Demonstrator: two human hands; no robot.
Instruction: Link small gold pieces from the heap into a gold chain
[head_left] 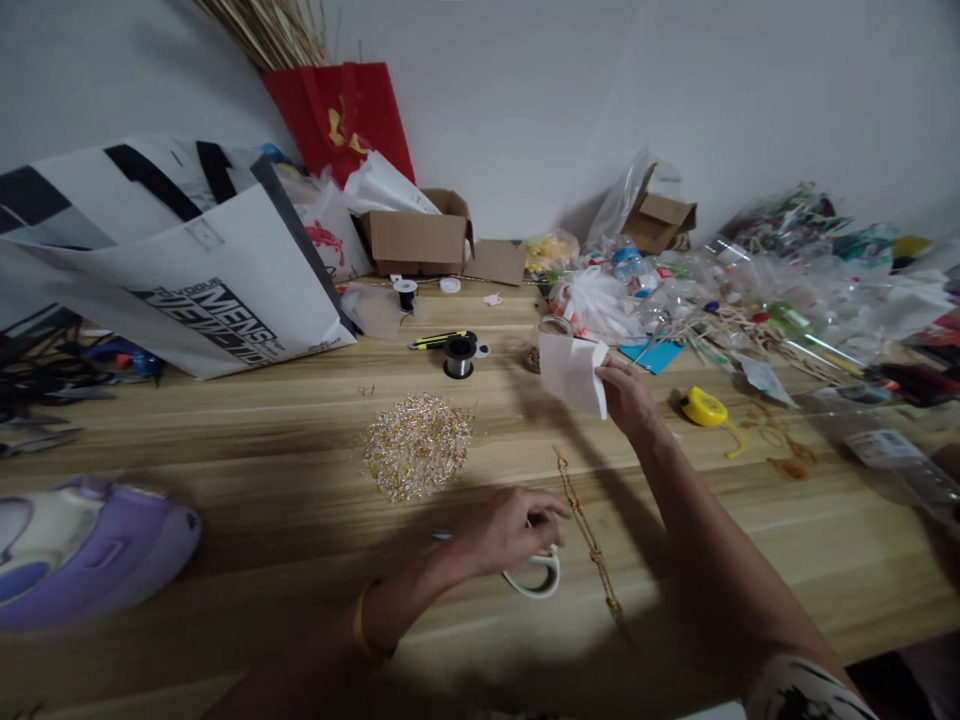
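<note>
My right hand is closed on a folded piece of white paper, pinching it at the right edge above the table. Fingers slightly bent and apart, my left hand hovers over a pale ring that looks like a roll of tape. Part of that ring is hidden under the hand, and I cannot tell whether they touch. Between my forearms lies a gold beaded chain. A heap of small gold and clear beads sits left of centre. Behind the paper stands a partly covered jar.
Beyond the beads are a wire spool and a yellow-black cutter. A yellow tape measure lies right of my arm. Plastic bottles and bags crowd the back right. A large paper bag and purple object stand left.
</note>
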